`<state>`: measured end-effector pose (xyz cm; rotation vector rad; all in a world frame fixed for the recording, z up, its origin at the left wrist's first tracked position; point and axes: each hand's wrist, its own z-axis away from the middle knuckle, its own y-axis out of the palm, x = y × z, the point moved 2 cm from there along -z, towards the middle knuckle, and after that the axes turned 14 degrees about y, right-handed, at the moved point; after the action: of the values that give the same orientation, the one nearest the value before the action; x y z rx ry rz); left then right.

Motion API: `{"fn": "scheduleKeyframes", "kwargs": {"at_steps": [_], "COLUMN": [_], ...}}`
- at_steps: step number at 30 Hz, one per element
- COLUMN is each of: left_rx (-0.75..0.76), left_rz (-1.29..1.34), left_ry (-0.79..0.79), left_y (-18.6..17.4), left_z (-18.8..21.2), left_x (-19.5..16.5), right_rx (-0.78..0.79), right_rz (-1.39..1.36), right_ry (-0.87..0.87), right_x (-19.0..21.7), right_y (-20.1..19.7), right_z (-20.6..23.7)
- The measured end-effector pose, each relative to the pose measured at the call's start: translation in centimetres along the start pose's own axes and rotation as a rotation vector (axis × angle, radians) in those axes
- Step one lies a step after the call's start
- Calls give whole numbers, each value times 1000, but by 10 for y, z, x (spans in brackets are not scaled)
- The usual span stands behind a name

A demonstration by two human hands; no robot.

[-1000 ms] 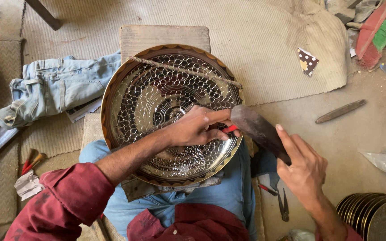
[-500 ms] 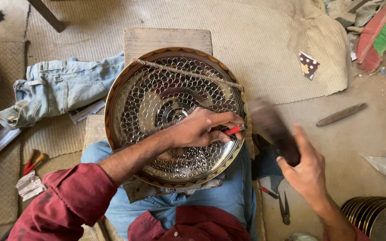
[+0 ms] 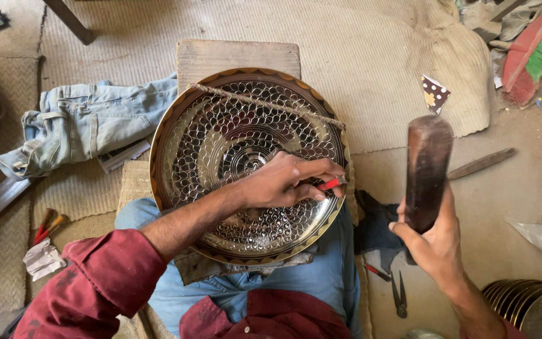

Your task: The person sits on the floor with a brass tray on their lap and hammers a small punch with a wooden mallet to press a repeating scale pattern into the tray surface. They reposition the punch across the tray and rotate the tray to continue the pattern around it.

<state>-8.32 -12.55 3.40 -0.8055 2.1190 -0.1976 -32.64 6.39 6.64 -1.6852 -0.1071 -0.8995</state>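
A dusty concrete floor spreads under a pale woven mat (image 3: 384, 69), and on the mat stands a low wooden block (image 3: 236, 58) that props the far edge of a large round engraved metal tray (image 3: 221, 138) with a scale-like pattern and a brown-and-gold rim; the tray's near edge rests on the seated person's lap, so its face tilts toward the camera. A thin rope-wrapped stick (image 3: 265, 105) lies across the tray's upper part, slanting from upper left down to the right. Crumpled blue denim jeans (image 3: 86, 122) lie to the left on the mat, a red and green broom (image 3: 531, 59) leans at the upper right, and a stack of round metal plates (image 3: 528, 307) sits at the lower right corner. The left hand (image 3: 280, 182) lies on the tray's right half, its fingers curled together and pinching a small red-handled chisel (image 3: 332, 183), whose long axis runs roughly left to right with what seems to be the tip pointing at the tray's right rim. The right hand (image 3: 431, 242) is off the tray to the right, fingers wrapped tight round the lower end of a dark wooden mallet (image 3: 428, 169), held nearly upright with its head pointing away from the person
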Motion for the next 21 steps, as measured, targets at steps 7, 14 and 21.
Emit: {"fn": "scheduleKeyframes", "kwargs": {"at_steps": [7,14,21], "left_rx": [66,59,21], "left_rz": [-14,-3,3], "left_ry": [-98,-88,-35], "left_y": [1,0,-1], "left_z": [-2,-1,-2], "left_x": [1,0,-3], "right_rx": [126,74,3], "right_rz": [-348,-114,166], "right_ry": [94,-53,-160], "right_x": [-2,0,-1], "right_y": [1,0,4], "right_z": [-1,0,3]}}
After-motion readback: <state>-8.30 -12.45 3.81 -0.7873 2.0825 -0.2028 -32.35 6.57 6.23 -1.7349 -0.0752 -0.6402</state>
